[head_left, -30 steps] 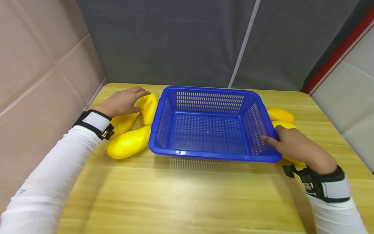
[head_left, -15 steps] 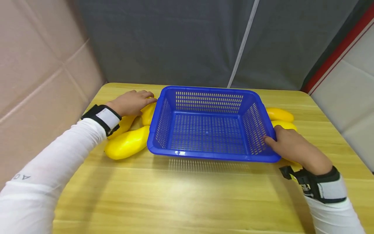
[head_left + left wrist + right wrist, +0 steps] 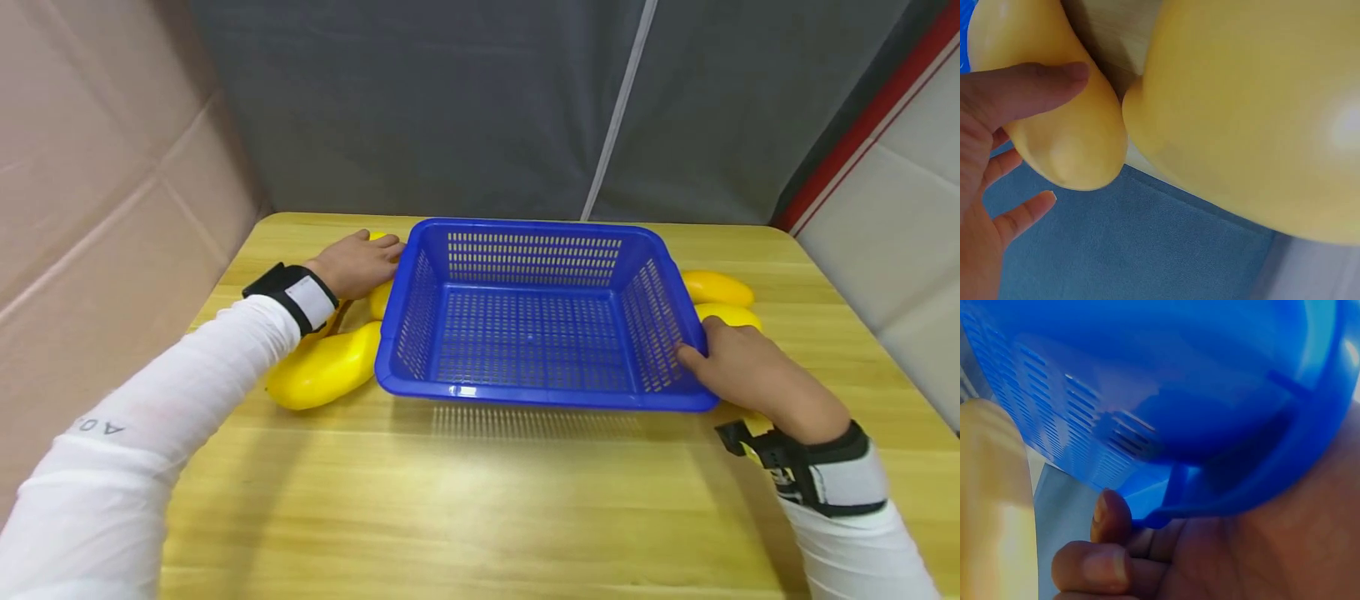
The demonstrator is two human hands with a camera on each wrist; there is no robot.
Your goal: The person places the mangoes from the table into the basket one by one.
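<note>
Dark grey cloth [image 3: 420, 108] with a pale slanting strip backs the scene, between a beige padded wall [image 3: 90, 150] on the left and a white one [image 3: 918, 233] edged in red on the right. Below it spreads a yellow wood-grained table [image 3: 480, 500]. Near the table's far edge sits a blue perforated basket [image 3: 528, 333], wide side toward the person, its inside bare. White sleeves [image 3: 127, 433] cover both forearms. Smooth yellow fruits lie at either end of the basket: a front left fruit [image 3: 322, 371], a back left fruit [image 3: 381, 300] and one mostly behind the left wrist; to the right, a far right fruit [image 3: 716, 287] and a near right fruit [image 3: 729, 317]. Over the back left fruit is the left hand [image 3: 356, 265], fingers [image 3: 1025, 215] loosely spread and thumb lying across it, just beside the basket's rim; whether they press it cannot be told. The right hand [image 3: 765, 367] grips the basket's right rim, thumb inside, fingers curled underneath. Black wristbands [image 3: 843, 475] with white patches circle both wrists.
</note>
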